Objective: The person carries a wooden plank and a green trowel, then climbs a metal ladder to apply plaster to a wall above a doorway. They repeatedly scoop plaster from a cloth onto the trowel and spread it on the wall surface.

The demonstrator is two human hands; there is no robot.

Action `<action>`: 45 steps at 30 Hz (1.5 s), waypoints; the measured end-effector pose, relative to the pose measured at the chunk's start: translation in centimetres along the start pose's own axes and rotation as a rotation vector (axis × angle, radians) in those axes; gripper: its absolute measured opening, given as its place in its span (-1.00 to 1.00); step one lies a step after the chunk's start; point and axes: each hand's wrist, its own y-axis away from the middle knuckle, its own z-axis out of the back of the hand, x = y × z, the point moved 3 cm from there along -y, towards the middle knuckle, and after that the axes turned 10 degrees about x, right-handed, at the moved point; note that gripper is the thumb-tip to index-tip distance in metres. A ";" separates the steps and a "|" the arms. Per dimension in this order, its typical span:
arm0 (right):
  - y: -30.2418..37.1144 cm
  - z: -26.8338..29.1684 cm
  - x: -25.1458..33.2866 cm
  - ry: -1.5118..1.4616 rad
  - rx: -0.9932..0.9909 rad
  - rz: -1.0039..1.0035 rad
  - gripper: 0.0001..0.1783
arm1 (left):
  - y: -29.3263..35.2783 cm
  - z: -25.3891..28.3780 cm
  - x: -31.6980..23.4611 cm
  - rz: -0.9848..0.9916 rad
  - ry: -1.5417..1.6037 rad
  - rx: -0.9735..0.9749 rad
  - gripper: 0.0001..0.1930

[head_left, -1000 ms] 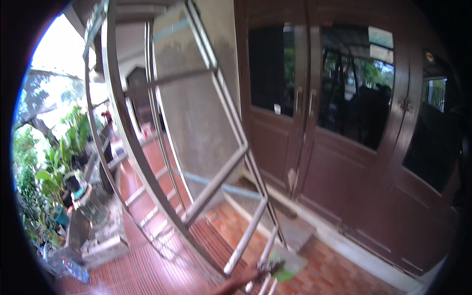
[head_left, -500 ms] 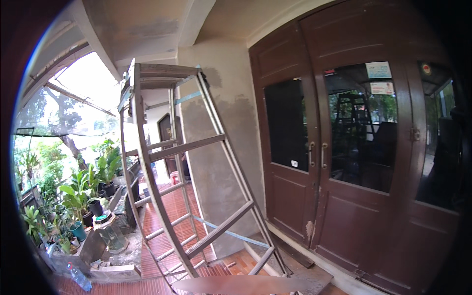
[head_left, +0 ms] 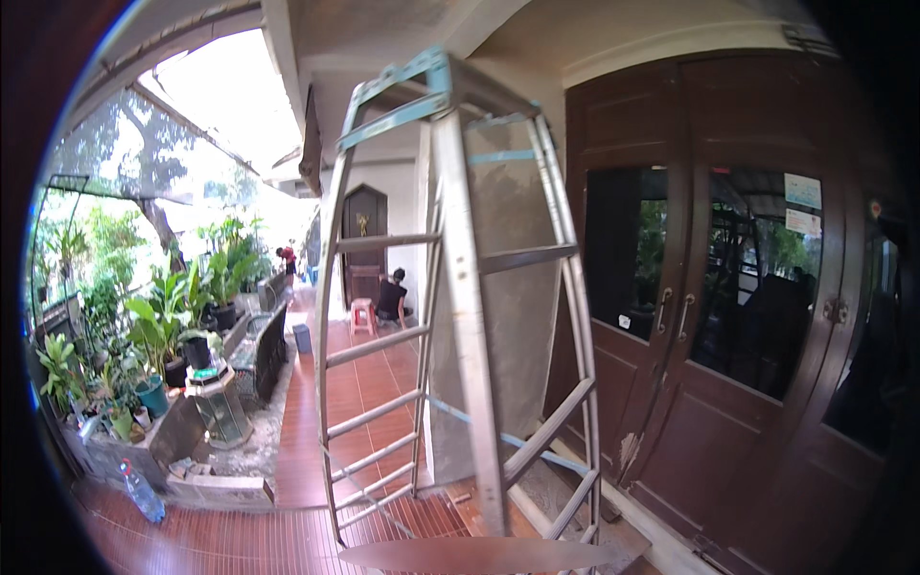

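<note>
Both hands out of view; cannot tell whether apart, together or gripping. Stepladder (head_left: 466, 297) nearest, standing straight ahead, legs spread. Brown double doors (head_left: 714, 422) right of ladder. Plastic bottle (head_left: 143, 494), potted plants (head_left: 163, 331) left of it. Red stool (head_left: 362, 316), low-down person (head_left: 390, 301) beyond it.

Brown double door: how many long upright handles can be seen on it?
2: the left handle is on the left leaf, and the right handle is beside it on the right leaf. The picture's dark right rim may hide others.
</note>
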 end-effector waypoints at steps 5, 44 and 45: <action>-0.1 -9.5 -1.7 -0.116 0.186 -0.195 -0.73 | 7.2 9.7 -1.8 -0.160 0.081 0.052 -0.43; -10.3 7.7 31.1 -0.276 -1.545 0.901 -0.69 | -44.2 21.9 -21.3 -0.438 -0.001 -0.424 -0.80; -9.8 7.7 30.3 -0.351 -1.628 0.969 -0.67 | -45.9 22.3 -22.2 -0.449 0.010 -0.505 -0.78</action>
